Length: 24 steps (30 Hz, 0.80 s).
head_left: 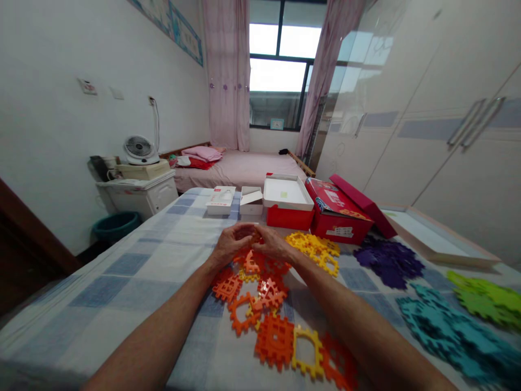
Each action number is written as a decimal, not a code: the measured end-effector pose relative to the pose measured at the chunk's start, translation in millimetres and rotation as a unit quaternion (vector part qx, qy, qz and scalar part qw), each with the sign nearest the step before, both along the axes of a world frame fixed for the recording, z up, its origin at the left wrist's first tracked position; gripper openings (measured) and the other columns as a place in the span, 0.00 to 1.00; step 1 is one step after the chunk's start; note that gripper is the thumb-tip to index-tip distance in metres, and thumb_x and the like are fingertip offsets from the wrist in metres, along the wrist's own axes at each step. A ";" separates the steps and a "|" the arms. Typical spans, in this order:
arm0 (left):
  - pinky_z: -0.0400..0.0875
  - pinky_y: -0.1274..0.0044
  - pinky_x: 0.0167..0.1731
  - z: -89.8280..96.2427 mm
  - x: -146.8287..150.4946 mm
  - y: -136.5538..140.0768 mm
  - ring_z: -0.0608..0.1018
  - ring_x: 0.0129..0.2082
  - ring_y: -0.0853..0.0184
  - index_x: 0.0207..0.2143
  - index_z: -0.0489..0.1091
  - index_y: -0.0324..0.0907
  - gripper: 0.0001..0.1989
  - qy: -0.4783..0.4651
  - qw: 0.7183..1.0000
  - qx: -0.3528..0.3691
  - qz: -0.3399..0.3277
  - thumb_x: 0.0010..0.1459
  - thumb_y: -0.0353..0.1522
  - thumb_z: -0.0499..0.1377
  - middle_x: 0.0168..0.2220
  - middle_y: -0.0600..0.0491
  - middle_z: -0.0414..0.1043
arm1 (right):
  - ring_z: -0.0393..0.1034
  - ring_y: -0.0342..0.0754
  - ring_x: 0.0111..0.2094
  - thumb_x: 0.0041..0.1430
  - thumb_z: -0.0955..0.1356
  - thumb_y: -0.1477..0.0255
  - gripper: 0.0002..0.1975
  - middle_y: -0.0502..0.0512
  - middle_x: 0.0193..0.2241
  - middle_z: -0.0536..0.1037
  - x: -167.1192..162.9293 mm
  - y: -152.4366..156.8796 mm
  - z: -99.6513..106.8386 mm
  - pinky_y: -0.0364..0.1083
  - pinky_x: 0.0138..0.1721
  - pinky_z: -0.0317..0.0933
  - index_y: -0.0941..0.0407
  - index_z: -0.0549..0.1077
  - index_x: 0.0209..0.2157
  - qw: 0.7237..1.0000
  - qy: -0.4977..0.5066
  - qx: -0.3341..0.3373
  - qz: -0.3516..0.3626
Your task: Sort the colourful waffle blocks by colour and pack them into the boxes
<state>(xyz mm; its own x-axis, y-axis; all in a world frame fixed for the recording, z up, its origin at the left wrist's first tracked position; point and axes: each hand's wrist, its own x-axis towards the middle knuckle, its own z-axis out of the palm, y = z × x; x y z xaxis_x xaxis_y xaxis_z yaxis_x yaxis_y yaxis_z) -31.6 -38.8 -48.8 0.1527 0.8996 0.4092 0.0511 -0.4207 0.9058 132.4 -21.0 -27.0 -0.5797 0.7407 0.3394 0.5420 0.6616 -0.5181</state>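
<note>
My left hand (233, 243) and my right hand (272, 243) meet over a heap of orange interlocking plastic pieces (269, 293). Both have curled fingers closed around an orange interlocking plastic piece (257, 238), mostly hidden behind them. Toothed edges and cut-out middles mark the loose pieces below my wrists, with a few yellow ones among the orange. Nearer to me, a yellow frame-shaped piece (308, 352) lies between orange square pieces. Just beyond my right wrist is a pile of yellow pieces (313, 247).
Purple (388, 260), teal (451, 331) and lime-green pieces (488, 298) lie in piles to the right. Along the far side stand small white boxes (221, 200), a red-and-white box (290, 217) and a red carton (342, 214). A shallow tray (443, 239) sits at the right.
</note>
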 end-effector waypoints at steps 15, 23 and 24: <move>0.76 0.72 0.37 -7.4 -12.8 8.7 0.78 0.33 0.66 0.33 0.75 0.39 0.11 0.171 0.976 0.039 0.132 0.49 0.34 0.57 0.36 0.50 0.76 | 0.73 0.48 0.39 0.55 0.61 0.74 0.16 0.55 0.39 0.80 89.1 -5.9 21.4 0.47 0.44 0.64 0.55 0.75 0.43 0.963 0.077 -0.004 -0.258; 0.68 0.69 0.51 -7.4 -13.5 7.2 0.75 0.48 0.60 0.41 0.76 0.40 0.16 0.292 0.948 0.078 0.096 0.50 0.33 0.56 0.48 0.46 0.74 | 0.68 0.53 0.45 0.55 0.62 0.76 0.17 0.63 0.44 0.75 144.6 -32.2 14.4 0.51 0.49 0.60 0.60 0.75 0.44 0.928 -0.080 0.108 -0.347; 0.67 0.68 0.52 -7.0 -13.7 7.0 0.74 0.49 0.60 0.42 0.76 0.40 0.16 0.305 0.945 0.079 0.089 0.51 0.33 0.56 0.49 0.47 0.73 | 0.68 0.52 0.45 0.55 0.62 0.76 0.16 0.62 0.44 0.74 135.8 -37.9 15.1 0.50 0.49 0.60 0.59 0.75 0.44 0.940 -0.075 0.115 -0.312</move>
